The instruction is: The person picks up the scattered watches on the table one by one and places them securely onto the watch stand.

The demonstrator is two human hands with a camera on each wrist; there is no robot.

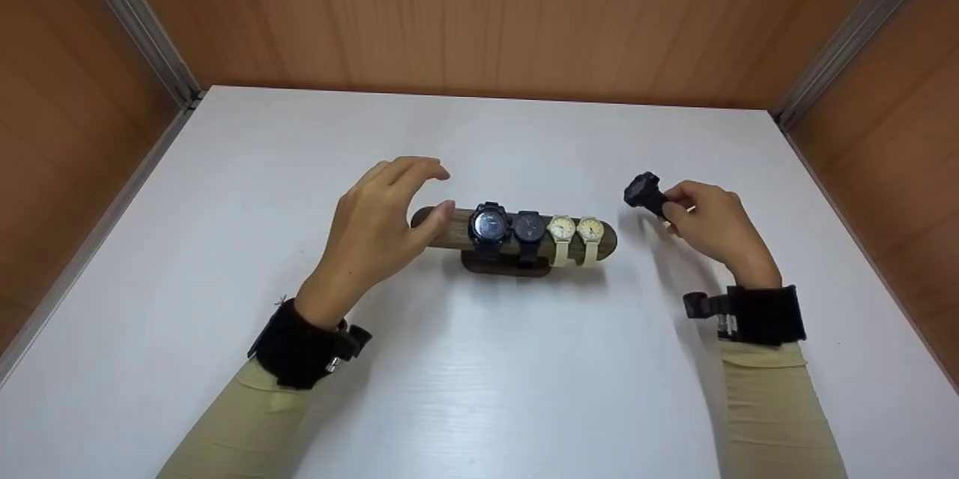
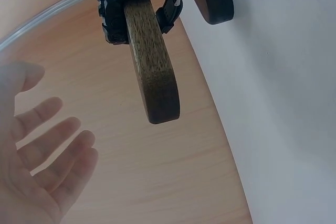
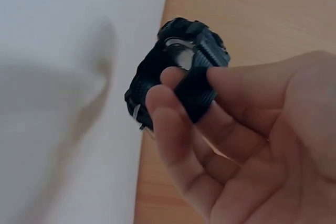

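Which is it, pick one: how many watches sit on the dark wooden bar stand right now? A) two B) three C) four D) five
C: the dark wooden bar stand carries two black watches and two cream-strapped watches, while a fifth, the chunky black watch, is held off the stand in the right hand.

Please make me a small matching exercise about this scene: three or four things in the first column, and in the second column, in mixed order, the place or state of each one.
Things:
1. loose black watch
2. cream watches
3. left hand
4. wooden stand

Places or states:
a. open, its thumb by the stand's left end
b. lies on the white table, carrying four watches
c. pinched in the right hand, clear of the stand
d. wrapped round the stand's right part

Pairs: 1-c, 2-d, 3-a, 4-b
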